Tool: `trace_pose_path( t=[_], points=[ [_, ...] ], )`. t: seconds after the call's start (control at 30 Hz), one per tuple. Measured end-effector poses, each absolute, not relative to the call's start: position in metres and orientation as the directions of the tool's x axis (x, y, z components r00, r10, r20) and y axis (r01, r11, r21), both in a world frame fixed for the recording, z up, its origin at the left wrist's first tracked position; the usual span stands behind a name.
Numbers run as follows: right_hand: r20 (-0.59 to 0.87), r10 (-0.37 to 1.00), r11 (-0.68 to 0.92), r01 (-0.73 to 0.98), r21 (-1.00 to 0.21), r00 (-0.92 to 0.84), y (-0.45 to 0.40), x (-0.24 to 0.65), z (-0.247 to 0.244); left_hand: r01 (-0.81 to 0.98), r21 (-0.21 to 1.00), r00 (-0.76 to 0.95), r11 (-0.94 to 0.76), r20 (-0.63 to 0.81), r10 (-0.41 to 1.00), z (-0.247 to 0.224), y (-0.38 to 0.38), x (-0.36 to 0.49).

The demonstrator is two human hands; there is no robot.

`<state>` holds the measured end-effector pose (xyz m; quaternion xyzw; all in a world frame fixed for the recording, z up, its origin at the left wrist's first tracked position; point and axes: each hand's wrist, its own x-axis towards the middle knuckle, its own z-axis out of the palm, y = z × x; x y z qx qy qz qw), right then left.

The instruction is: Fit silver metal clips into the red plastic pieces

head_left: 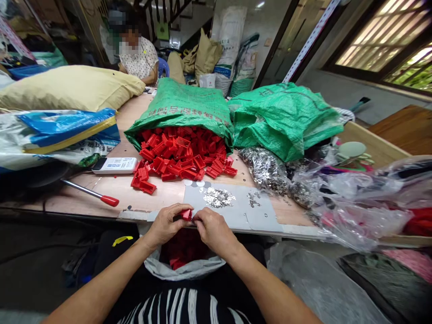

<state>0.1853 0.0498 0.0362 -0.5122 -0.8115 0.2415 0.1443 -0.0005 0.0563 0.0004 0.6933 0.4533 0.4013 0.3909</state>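
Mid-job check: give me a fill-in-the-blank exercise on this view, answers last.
1. The left hand holds a part coloured ____.
2. Similar parts spill from a sack coloured ____.
3. A pile of shiny pieces rests on a sheet coloured ____.
4. The wearer's shirt has black and ____ stripes.
Missing words: red; green; grey; white.

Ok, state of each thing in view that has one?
Left grip: closed on red plastic piece
Right grip: curled shut at piece's end, contents unclear
White lap bag: open, red pieces inside
Red-filled green sack: open, more red pieces spilling out
Other green sack: crumpled
Cream sack: bulging, lying flat
Small metal parts: loose, two patches on grey sheet
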Motion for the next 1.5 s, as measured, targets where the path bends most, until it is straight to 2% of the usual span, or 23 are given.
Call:
trace_pose_path(
  t=[0.13,0.37,0.43,0.5,0.6,0.73,0.9,1.2,1.4,1.5],
  points=[
    [-0.019,0.899,0.356,0.756,-0.549,-0.437,0.048,0.185,0.035,0.282,0.928,0.246,-0.245,0.177,0.953,0.002,0.055,0.0],
    [0.142,0.873,0.404,0.528,-0.747,-0.467,0.039,0.204,0.036,0.233,0.953,0.169,-0.195,0.158,0.973,0.004,0.039,0.0],
    [0.125,0.867,0.38,0.477,-0.792,-0.483,0.034,0.208,0.038,0.087,0.991,0.136,-0.105,0.093,0.986,0.008,0.032,0.003],
    [0.084,0.852,0.341,0.426,-0.838,-0.518,0.03,0.209,0.04,-0.17,0.985,0.106,0.024,-0.006,0.994,0.015,0.025,0.006],
    [0.046,0.817,0.294,0.346,-0.891,-0.575,0.023,0.208,0.043,-0.521,0.827,0.144,0.21,-0.157,0.977,0.026,0.014,0.011],
    [0.038,0.797,0.268,0.297,-0.916,-0.603,0.018,0.201,0.049,-0.725,0.571,0.264,0.385,-0.285,0.921,0.034,0.004,0.011],
    [0.063,0.797,0.281,0.277,-0.919,-0.6,0.017,0.195,0.054,-0.791,0.44,0.292,0.425,-0.34,0.894,0.036,-0.002,0.012],
    [0.13,0.838,0.342,0.323,-0.882,-0.53,0.015,0.195,0.055,-0.829,0.356,0.31,0.43,-0.347,0.885,0.034,-0.005,0.021],
    [0.132,0.857,0.28,0.235,-0.931,-0.499,0.022,0.195,0.049,-0.793,0.363,0.38,0.49,-0.335,0.862,0.028,-0.008,0.02],
    [0.083,0.855,0.208,0.194,-0.959,-0.512,0.027,0.191,0.046,-0.768,0.437,0.355,0.469,-0.319,0.879,0.024,-0.009,0.015]
  ],
)
